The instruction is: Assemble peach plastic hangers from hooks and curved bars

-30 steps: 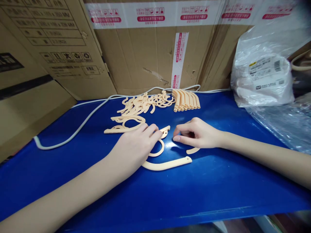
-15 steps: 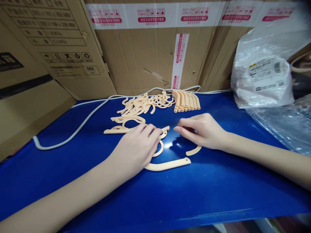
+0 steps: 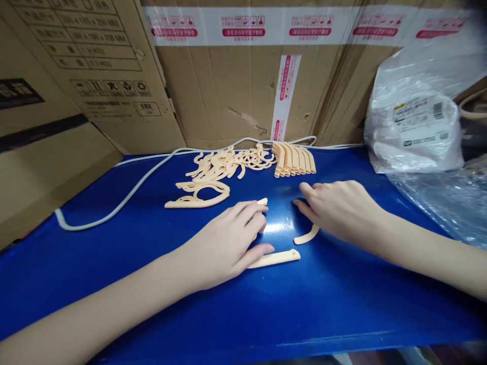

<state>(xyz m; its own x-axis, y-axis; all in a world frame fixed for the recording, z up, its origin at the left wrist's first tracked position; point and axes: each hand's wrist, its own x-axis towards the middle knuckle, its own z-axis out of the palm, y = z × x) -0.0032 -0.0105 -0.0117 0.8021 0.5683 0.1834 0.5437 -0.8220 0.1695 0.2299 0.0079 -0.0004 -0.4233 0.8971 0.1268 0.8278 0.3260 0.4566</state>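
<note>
My left hand (image 3: 232, 241) is spread over a beige plastic folding hanger (image 3: 279, 257), gripping it across both arms. Its thumb lies along the near arm and its bent fingers reach the far one; the hanger's middle is hidden under the palm. Over a small curved beige hook piece (image 3: 306, 237), my right hand (image 3: 335, 208) hovers or rests, thumb and forefinger apart with nothing between them. Whether it touches the hook piece I cannot tell. Another beige hanger (image 3: 198, 204), folded together, lies left of my hands.
A loose pile of curved beige pieces (image 3: 216, 165) lies at the back, beside a neat stack of beige arms (image 3: 294, 159). A white cable (image 3: 133, 190) runs behind and left. Cardboard boxes (image 3: 228, 91) wall the blue table (image 3: 266, 314); a plastic-wrapped package (image 3: 416, 126) stands right.
My left thumb has come out onto the near arm, and that hand covers more of the hanger. My right hand has shifted right, its thumb and forefinger parting from a pinch.
</note>
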